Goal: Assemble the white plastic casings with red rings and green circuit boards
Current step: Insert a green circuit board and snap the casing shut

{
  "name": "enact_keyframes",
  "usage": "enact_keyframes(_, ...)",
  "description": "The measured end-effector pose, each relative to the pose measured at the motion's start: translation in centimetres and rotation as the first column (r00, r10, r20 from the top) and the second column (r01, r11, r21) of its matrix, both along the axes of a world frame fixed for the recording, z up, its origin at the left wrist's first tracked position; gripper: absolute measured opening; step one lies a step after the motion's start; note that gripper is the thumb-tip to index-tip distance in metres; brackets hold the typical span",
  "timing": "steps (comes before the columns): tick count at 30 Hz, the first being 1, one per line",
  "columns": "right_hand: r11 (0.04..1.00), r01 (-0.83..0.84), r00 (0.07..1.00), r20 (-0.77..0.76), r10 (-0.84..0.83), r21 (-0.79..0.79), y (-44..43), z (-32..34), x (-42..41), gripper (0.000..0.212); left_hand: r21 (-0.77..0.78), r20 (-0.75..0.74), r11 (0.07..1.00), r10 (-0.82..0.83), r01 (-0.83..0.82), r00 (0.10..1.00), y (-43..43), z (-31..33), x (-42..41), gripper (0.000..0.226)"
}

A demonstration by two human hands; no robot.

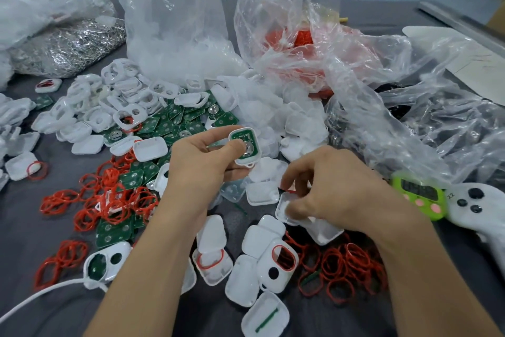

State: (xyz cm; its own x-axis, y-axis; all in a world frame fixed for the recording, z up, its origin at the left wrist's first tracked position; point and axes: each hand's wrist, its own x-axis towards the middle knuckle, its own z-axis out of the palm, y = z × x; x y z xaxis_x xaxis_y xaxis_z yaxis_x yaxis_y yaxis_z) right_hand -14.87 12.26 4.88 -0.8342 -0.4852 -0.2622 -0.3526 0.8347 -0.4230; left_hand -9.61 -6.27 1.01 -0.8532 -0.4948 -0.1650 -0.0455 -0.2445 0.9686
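**Assembly in progress, head view.** The left hand (207,164) is grasping a white casing (245,164) above the grey worktop (27,241). Its thumb is pressing on the green circuit board (241,134) seated inside the casing. The right hand (330,189) is reaching down with curled fingers onto a second casing half (284,209) lying on the worktop. Whether it is actually gripping that half cannot be told. Loose red rings (109,200) are lying in a heap to the left of the left forearm, and a second ring heap (344,265) is lying near the right wrist. Spare circuit boards (175,120) and empty casings (123,96) are lying heaped at the foot of a clear plastic bag (175,22) behind the hands. A green timer (420,196) and a white controller (475,205) are sitting just beside each other at the right.
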Motion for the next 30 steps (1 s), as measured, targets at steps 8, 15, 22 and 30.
enact_keyframes(8,0.998,0.058,0.998,0.02,-0.058,0.036,0.2,0.5,0.2,0.023,-0.038,-0.001,0.999,-0.009,0.009,1.0,0.2,-0.3,0.1,0.022)
enact_keyframes(15,0.963,-0.007,0.999,-0.038,0.018,0.271,0.7,0.9,1.2,0.067,-0.053,0.005,0.999,-0.008,0.009,1.0,0.2,-0.4,-0.1,0.023)
enact_keyframes(22,0.996,0.088,0.996,-0.021,-0.087,0.03,1.9,0.8,-0.9,0.028,0.056,0.004,0.997,-0.053,0.053,0.999,0.1,-0.5,-0.1,0.021)
enact_keyframes(30,0.666,0.292,0.93,0.365,-0.032,-0.686,1.4,0.3,-1.2,0.009,0.136,-0.005,0.991,0.004,-0.003,1.0,0.1,-0.5,-0.4,0.013)
